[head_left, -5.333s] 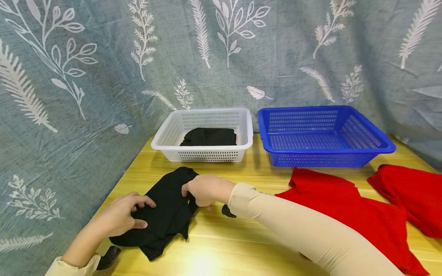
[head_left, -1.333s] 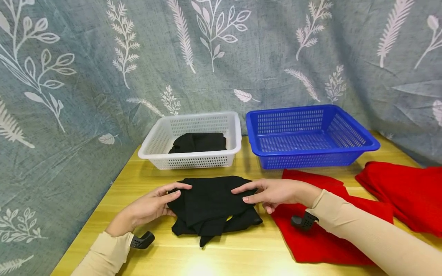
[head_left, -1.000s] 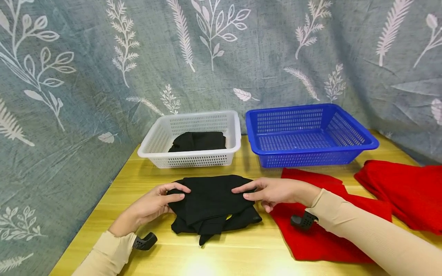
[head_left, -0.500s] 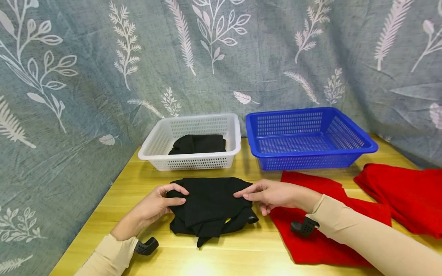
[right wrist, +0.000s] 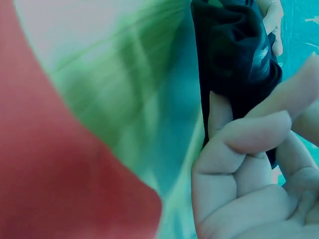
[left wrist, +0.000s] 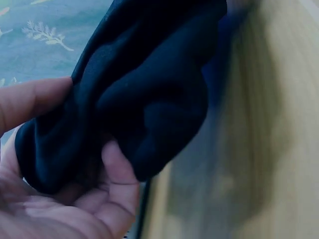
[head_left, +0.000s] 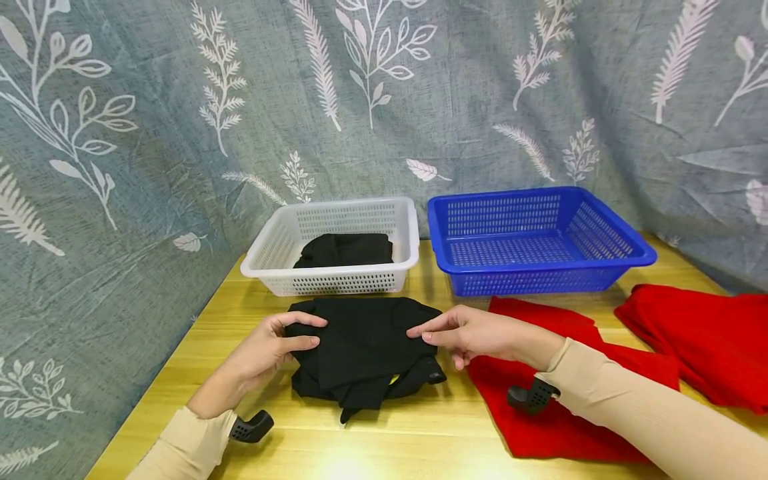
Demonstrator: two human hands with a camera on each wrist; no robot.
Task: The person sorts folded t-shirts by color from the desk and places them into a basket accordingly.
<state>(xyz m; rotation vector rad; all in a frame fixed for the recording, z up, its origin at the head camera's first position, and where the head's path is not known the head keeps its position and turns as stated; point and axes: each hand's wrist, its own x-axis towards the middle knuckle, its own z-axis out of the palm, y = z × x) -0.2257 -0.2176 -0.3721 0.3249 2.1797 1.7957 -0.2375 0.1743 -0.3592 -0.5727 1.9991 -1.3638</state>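
Between my hands is a folded black garment [head_left: 366, 347], with a loose corner pointing toward me and a small yellow patch showing at its lower folds. My left hand [head_left: 264, 350] grips its left side, thumb and index finger on top; the left wrist view has other fingers [left wrist: 119, 164] curled beneath the cloth [left wrist: 149, 99]. At the right side, my right hand [head_left: 480, 337] pinches the garment, index finger and thumb over the top. In the right wrist view, bent fingers [right wrist: 234, 144] are at the end of the black bundle [right wrist: 234, 55].
Behind the garment stands a white basket [head_left: 330, 283] with folded black cloth [head_left: 354, 250] inside. A blue basket [head_left: 552, 270] is to its right. Red cloth [head_left: 558, 427] lies under my right forearm, and another red cloth [head_left: 702, 340] sits farther right.
The black garment has gone from lying slanted at the left to a folded bundle in the middle. Over the last half second, both hands have shifted it slightly away from me.
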